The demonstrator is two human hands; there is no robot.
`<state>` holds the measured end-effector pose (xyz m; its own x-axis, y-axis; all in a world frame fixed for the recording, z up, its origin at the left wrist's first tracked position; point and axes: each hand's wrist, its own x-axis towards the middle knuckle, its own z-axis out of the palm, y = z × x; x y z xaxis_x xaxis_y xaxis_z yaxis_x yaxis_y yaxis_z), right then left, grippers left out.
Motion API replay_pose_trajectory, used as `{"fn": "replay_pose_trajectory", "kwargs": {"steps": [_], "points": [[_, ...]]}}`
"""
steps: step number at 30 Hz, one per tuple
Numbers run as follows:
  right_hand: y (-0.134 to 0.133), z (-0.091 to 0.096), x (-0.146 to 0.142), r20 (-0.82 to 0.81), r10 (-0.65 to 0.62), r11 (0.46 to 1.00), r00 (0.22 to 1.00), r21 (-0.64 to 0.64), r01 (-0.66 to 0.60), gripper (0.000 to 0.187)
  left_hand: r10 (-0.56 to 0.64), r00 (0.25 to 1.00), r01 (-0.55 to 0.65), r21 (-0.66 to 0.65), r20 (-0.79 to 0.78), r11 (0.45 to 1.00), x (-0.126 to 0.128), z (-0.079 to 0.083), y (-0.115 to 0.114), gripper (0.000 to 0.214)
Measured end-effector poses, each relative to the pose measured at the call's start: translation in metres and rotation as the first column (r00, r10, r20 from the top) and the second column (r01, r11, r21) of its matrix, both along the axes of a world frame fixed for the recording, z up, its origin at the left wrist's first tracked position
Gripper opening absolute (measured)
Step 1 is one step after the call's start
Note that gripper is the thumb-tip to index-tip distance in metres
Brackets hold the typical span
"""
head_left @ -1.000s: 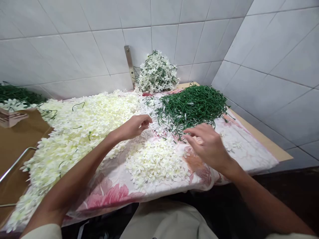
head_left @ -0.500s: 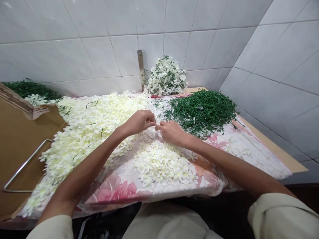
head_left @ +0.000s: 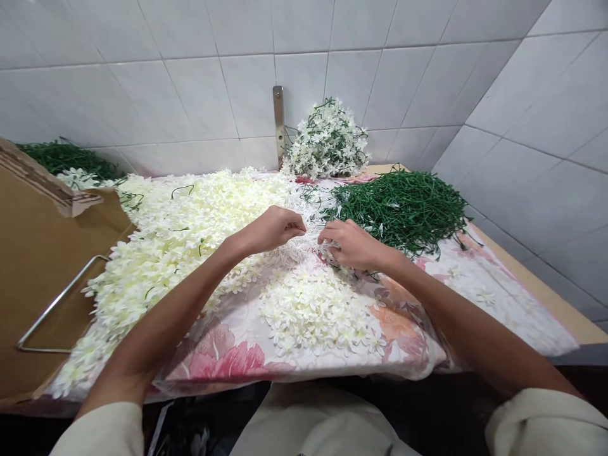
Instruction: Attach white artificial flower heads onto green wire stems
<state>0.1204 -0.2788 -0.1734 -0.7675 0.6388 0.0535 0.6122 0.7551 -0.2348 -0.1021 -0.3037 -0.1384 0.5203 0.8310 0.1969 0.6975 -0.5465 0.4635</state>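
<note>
The left hand (head_left: pixel 272 230) and right hand (head_left: pixel 354 246) curl narrowly, pinching a white artificial flower strand (head_left: pixel 306 244) between them. It lies on a floral cloth (head_left: pixel 223 361) over the desk (head_left: pixel 546 299), beside green plastic stems (head_left: pixel 399 212), below white wall tiles (head_left: pixel 361 63).

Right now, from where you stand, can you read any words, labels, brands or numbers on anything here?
No text can be read clearly.
Dark printing along the torn edge of the brown cardboard: too blurred to read.
The floral sheet shows only a flower pattern, and the metal bracket shows no legible marking.
</note>
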Motion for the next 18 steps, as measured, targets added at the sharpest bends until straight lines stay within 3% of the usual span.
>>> {"fn": "replay_pose_trajectory", "kwargs": {"steps": [4, 14, 18], "points": [[0.002, 0.0, 0.01, 0.076, 0.052, 0.997, 0.996, -0.054, -0.048, 0.019, -0.021, 1.0, 0.02, -0.038, -0.019, 0.999, 0.004, -0.002, -0.001, 0.012], [0.002, -0.003, 0.009, 0.073, 0.022, 0.997, 0.997, -0.074, -0.016, 0.014, -0.073, 0.994, 0.08, -0.085, 0.087, 0.993, 0.01, -0.006, -0.003, 0.009], [0.003, 0.0, 0.011, -0.019, 0.031, 0.997, 0.999, -0.071, -0.032, 0.011, -0.063, 0.994, 0.07, -0.082, 0.086, 0.994, 0.013, -0.008, -0.004, 0.008]]}}
